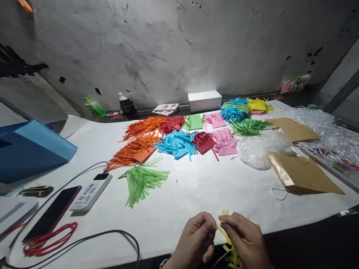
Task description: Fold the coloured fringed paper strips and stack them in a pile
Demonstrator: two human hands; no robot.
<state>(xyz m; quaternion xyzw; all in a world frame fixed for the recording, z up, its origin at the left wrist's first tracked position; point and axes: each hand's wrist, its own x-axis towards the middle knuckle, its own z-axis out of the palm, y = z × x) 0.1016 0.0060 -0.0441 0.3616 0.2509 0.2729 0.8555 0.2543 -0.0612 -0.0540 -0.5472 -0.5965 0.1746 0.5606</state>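
Observation:
Both hands are at the front edge of the white-covered table. My right hand pinches yellow fringed paper between thumb and fingers, and its cut strips hang below and show behind the hand. Beside it, almost touching, is my left hand, closed with thumb against curled fingers. One yellow strip runs close to its fingertips; whether they grip it is hidden. Farther forward on the left lies a loose light green fringed paper bundle.
Orange, blue, dark red and pink fringed bundles lie in rows behind. Clear plastic and a brown paper bag are right. A phone, power bank, black cable and blue box are left.

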